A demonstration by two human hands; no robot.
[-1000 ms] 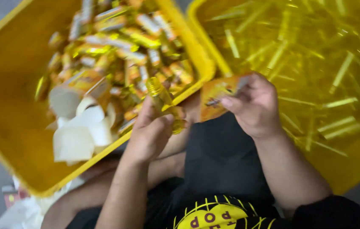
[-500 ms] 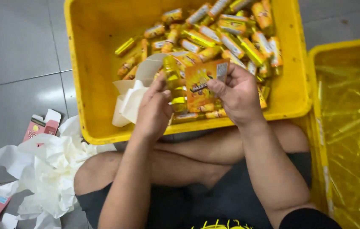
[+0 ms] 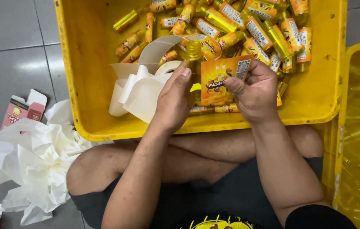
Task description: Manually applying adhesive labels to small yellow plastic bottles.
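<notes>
Left hand (image 3: pixel 173 99) fingers wrap small clear yellow plastic bottle (image 3: pixel 194 55); right hand (image 3: pixel 254 91) at 3 o'clock pinches orange paper label (image 3: pixel 220 78) against it.

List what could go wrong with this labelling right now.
The label is pinched only at its edge by the right hand, so it may go onto the bottle crooked or creased. The left hand covers most of the bottle, hiding alignment. The backing strip curls close and might catch the adhesive.

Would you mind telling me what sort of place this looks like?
Probably a small hand-labelling workshop: a yellow plastic crate full of small labelled yellow bottles, a white roll of label backing paper, and a grey tiled floor.
</notes>
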